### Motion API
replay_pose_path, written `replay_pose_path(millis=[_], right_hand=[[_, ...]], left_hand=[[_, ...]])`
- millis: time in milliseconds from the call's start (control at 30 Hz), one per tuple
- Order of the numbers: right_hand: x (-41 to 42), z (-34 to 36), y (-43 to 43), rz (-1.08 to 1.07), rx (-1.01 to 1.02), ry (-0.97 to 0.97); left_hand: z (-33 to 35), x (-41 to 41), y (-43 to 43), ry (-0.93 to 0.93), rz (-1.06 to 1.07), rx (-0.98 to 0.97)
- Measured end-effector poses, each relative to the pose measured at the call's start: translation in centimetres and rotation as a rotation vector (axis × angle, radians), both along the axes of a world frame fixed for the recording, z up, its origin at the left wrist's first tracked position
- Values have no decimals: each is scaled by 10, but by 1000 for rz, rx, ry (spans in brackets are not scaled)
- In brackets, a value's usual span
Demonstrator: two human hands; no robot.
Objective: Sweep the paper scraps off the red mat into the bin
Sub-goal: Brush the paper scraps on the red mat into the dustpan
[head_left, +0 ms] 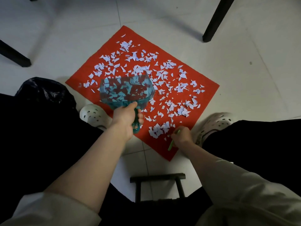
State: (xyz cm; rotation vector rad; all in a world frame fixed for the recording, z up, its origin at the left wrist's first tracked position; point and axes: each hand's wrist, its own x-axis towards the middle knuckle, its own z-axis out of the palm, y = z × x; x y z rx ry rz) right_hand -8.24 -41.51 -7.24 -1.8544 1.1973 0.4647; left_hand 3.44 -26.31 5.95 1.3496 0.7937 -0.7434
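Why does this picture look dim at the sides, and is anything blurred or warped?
Head view: light falls on the red mat and paper scraps, while the black bin bag and trousers sink into shadow; the wide lens swells the forearms toward the bottom edge; scraps show tinted through the translucent dustpan.

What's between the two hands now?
In the head view, a clump of paper scraps on the red mat lies between the left hand, holding the dustpan, and the right hand, holding a green stick.
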Motion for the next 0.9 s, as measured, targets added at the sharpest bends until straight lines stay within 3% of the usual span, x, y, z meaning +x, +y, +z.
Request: replay_pose_path(millis=[167, 300, 400, 567, 733, 900], right_hand=[[9, -7, 13, -19, -38, -28], [18, -7, 20, -99, 30, -159], [17, -5, 18, -100, -60, -209], [6, -8, 9, -206, -134, -132], [4, -11, 9, -126, -84, -26], [17, -10, 15, -156, 11, -137]], left_hand=[[-6, 1, 4, 31, 19, 2], [-8, 5, 4, 29, 42, 2], [-8, 7, 3, 37, 43, -6], [-2, 6, -2, 32, 55, -12], [0, 5, -7, 13, 49, -3], [-3, 4, -11, 33, 73, -25]])
